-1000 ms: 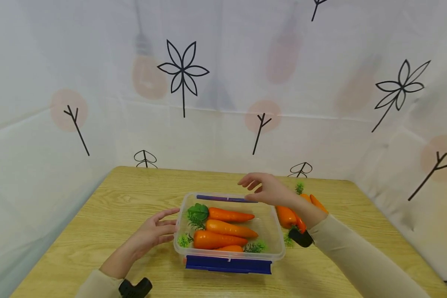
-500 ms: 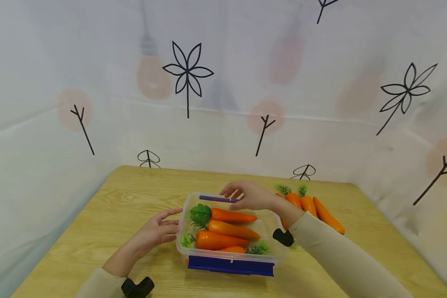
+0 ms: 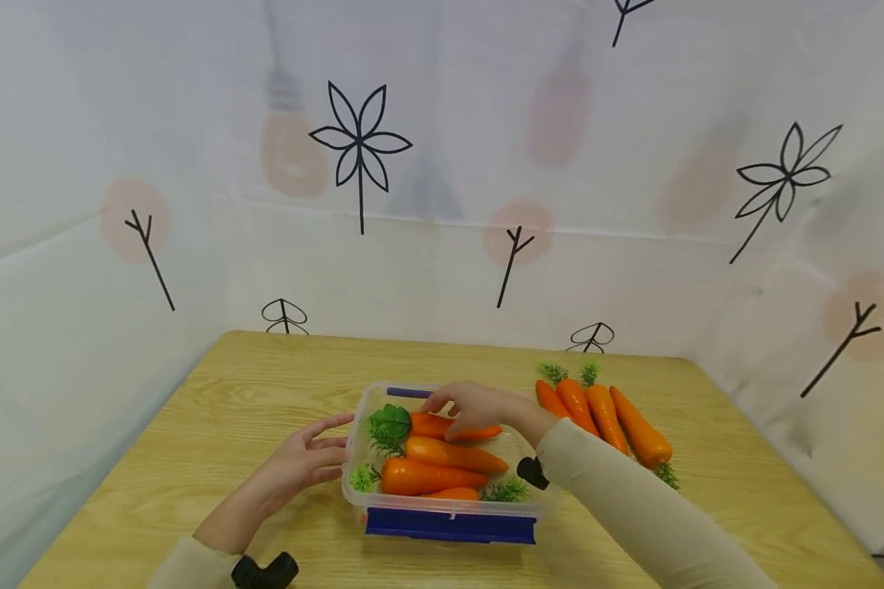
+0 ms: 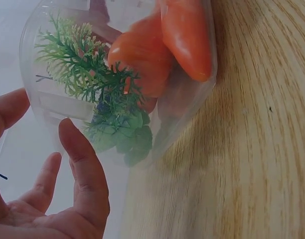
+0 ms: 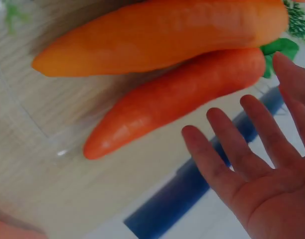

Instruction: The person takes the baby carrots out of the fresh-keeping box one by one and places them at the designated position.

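A clear plastic box (image 3: 519, 446) with blue latch flaps stands on the table, several orange carrots lying inside it. My left hand (image 3: 302, 460) is at the box's left wall, its fingers spread and nearly straight. In the left wrist view, fingertips (image 4: 75, 137) meet or almost meet the clear wall. Over the rear of the box, my right hand (image 3: 475, 406) reaches in above the backmost carrot (image 5: 177, 99), which has a green leafy top (image 5: 282, 50). The right wrist view has its fingers apart beside that carrot, gripping nothing. Another carrot (image 3: 453, 454) lies just in front.
Several more carrots (image 3: 604, 413) with green tops lie on the wooden table (image 3: 265, 384) to the right of the box, partly behind my right sleeve. A white patterned cloth (image 3: 442, 270) hangs behind and at both sides.
My right hand has come left and down, from above the box's back right rim to over the backmost carrot. The left hand stays at the box's left wall.
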{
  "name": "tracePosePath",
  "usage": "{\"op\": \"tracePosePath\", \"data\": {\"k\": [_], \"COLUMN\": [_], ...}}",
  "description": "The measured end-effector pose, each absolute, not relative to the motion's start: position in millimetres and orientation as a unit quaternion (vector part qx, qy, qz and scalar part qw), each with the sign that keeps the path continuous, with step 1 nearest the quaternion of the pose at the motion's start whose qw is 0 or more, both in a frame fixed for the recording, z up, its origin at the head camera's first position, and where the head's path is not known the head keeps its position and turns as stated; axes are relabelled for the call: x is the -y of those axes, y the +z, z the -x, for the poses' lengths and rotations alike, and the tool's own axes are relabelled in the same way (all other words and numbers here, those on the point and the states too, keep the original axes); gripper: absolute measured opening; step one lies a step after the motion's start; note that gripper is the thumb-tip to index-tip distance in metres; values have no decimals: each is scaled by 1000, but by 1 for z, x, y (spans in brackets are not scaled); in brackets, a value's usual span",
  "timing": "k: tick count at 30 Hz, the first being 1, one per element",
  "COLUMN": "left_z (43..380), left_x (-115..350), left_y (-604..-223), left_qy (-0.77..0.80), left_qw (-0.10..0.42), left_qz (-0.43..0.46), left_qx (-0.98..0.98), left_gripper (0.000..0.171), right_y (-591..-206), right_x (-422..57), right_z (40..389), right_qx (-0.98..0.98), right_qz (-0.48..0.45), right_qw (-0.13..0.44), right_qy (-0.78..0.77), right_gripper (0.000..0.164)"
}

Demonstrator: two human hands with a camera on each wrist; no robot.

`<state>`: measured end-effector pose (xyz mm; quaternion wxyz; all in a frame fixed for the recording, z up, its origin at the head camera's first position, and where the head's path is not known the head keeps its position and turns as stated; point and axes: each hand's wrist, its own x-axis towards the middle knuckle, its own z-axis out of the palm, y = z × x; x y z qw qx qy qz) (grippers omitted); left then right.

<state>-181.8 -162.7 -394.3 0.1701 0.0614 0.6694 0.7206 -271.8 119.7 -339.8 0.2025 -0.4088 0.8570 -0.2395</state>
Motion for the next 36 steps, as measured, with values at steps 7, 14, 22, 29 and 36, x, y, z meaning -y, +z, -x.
{"op": "tracePosePath", "data": {"k": [7, 14, 22, 29, 36], "left_z": [183, 182, 183, 182, 183], "left_x": [163, 164, 165, 167, 166], "left_y": [-395, -394, -393, -393, -392], "left_qy": [719, 719, 723, 724, 725], "left_qw": [173, 176, 176, 178, 178], "left_qz": [-62, -59, -76, -72, -75], "left_qx": [-670, -670, -664, -662, -661], "left_gripper": [72, 71, 69, 69, 71], "right_y": [-351, -356, -359, -359, -357], "right_x": [-120, -121, -115, -108, -108], "right_z": [272, 271, 271, 273, 275], "right_qx": [-869, -872, -883, -900, -903], "right_qz": [425, 436, 442, 400, 388], "right_qw": [188, 177, 134, 167, 180], "right_qy": [-169, -136, -83, -40, -39], "right_gripper": [47, 55, 61, 70, 74]}}
